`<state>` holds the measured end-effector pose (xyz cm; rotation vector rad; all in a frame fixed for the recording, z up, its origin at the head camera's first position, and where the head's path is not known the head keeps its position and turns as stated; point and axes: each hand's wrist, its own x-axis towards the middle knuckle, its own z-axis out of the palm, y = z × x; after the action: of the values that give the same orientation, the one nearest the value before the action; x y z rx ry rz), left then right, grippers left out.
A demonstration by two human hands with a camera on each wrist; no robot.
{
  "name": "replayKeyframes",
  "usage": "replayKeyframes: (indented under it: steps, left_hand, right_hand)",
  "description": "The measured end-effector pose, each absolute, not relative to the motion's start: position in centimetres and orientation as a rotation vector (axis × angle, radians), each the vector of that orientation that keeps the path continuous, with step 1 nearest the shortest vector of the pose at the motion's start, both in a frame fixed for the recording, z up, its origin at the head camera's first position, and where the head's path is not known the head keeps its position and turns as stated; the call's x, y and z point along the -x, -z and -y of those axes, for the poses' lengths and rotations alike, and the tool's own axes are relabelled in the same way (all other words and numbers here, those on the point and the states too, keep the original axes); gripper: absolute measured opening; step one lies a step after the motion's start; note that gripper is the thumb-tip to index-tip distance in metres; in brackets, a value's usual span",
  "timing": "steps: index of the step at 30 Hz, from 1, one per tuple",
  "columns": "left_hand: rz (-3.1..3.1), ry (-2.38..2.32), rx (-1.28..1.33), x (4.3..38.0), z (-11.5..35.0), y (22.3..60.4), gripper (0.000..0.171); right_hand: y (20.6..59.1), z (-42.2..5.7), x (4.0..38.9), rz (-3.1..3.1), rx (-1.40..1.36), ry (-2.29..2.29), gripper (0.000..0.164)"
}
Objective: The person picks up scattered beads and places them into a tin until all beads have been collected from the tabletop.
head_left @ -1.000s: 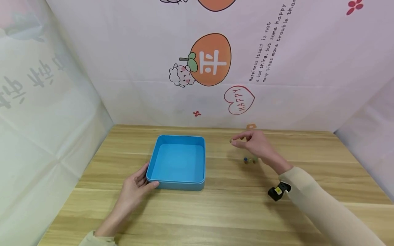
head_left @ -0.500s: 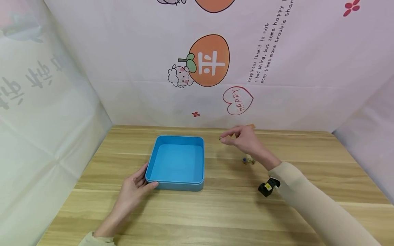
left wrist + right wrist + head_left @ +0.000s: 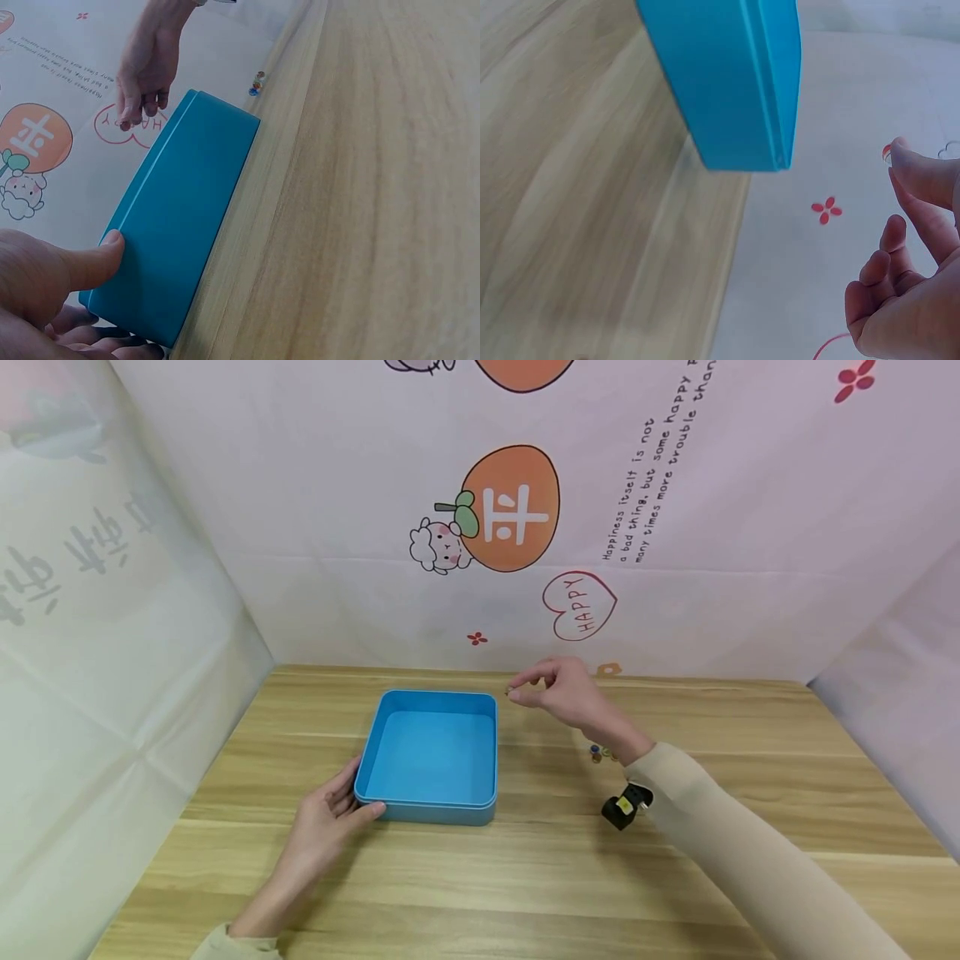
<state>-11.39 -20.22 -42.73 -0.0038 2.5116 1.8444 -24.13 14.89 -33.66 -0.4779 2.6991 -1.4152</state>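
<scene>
A blue square box [image 3: 435,756], open at the top with nothing inside, stands on the wooden table. My left hand [image 3: 326,827] grips its near left corner, thumb over the front rim and fingers along the side. To the right of the far right corner, my right hand [image 3: 562,693] is raised above the table. Its thumb and index finger pinch a small clear glass marble [image 3: 887,154] with an orange-red streak, mostly covered by the fingertips. Several more marbles [image 3: 257,84], one of them blue, lie on the table below the right forearm.
The wooden table [image 3: 480,893] ends at a white printed cloth wall [image 3: 337,610] behind the box. Cloth also hangs on the left and right sides. A small black camera [image 3: 621,808] sticks out from the right wrist.
My right hand has moved left with the pinched marble, from above the marbles to near the box's far right corner. The left hand and the box stay put.
</scene>
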Motion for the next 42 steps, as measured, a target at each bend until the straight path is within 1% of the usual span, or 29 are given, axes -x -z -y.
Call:
replayKeyframes:
  steps: [6,18,24,31,42]
  left_hand:
    - [-2.507,-1.857,-0.009,11.4,20.2,42.9,0.08]
    - [-2.514,-1.85,-0.018,11.4,20.3,42.8,0.08]
    - [-2.516,-1.849,-0.02,11.4,20.3,42.8,0.08]
    - [-2.518,-1.847,-0.024,11.5,20.4,42.9,0.08]
    - [-2.506,-1.858,-0.025,11.6,20.3,42.9,0.08]
  right_hand:
    - [33.0,-13.0,24.4,-2.672,0.525,1.441,0.011]
    - [32.4,-9.4,24.2,-2.688,0.615,1.411,0.012]
    - [32.9,-7.7,24.1,-2.685,0.659,1.4,0.011]
    - [33.9,-6.0,24.0,-2.659,0.645,1.388,0.012]
    - [35.3,-4.1,23.9,-2.619,0.668,1.404,0.012]
